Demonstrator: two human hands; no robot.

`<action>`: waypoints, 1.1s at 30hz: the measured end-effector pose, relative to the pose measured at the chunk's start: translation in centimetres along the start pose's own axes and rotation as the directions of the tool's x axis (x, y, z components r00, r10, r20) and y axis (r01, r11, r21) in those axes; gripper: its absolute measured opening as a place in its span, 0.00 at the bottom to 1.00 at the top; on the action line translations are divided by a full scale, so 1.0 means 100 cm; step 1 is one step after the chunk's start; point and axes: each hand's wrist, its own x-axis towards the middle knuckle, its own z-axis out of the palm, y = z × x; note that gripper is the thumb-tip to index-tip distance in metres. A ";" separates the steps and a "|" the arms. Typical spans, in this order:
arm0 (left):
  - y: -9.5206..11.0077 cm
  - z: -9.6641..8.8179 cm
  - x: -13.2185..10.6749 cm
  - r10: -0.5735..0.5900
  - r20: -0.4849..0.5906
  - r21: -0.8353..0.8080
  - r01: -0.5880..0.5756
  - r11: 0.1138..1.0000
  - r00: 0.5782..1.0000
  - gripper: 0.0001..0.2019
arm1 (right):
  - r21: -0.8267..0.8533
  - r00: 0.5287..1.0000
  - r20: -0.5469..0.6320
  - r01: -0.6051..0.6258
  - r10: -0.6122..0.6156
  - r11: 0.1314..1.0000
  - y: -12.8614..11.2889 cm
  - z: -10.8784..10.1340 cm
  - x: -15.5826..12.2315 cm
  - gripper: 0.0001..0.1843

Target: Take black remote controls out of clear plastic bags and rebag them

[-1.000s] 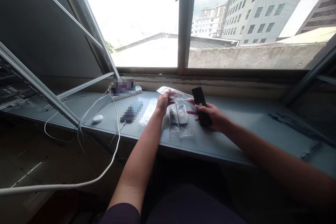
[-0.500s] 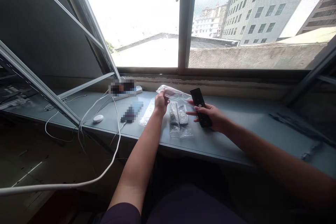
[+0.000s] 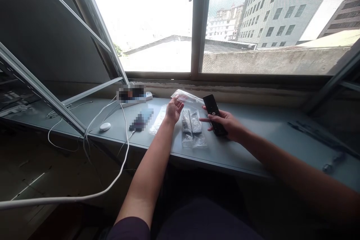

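My left hand (image 3: 174,111) has its fingertips on the left end of a clear plastic bag (image 3: 188,96), pinching it above the table; some of its other fingers are spread. The bag stretches rightward toward my right hand (image 3: 229,123), which is closed round a black remote control (image 3: 215,114) with a pale round button. The remote is tilted, its upper end near the bag. Between my hands, two dark, long items in clear wrapping (image 3: 186,122) lie side by side on the table. Another clear plastic bag (image 3: 159,122) lies flat left of them.
On the grey table (image 3: 253,153) at left are a blurred-out phone-like object (image 3: 140,120) on a cable, a white round device (image 3: 105,127) and a white power strip (image 3: 148,96). White cables hang over the front edge. Metal shelf frames (image 3: 92,92) stand left; dark strips (image 3: 315,135) lie right.
The bag's left end has shifted slightly right and up. My left hand's fingers have spread a little. My right hand and the remote have barely moved.
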 end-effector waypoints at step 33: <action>0.007 0.008 -0.024 -0.285 0.382 0.172 0.236 0.956 0.879 0.24 | 0.003 0.971 0.136 -0.197 0.195 0.980 -0.005 -0.005 -0.005 0.27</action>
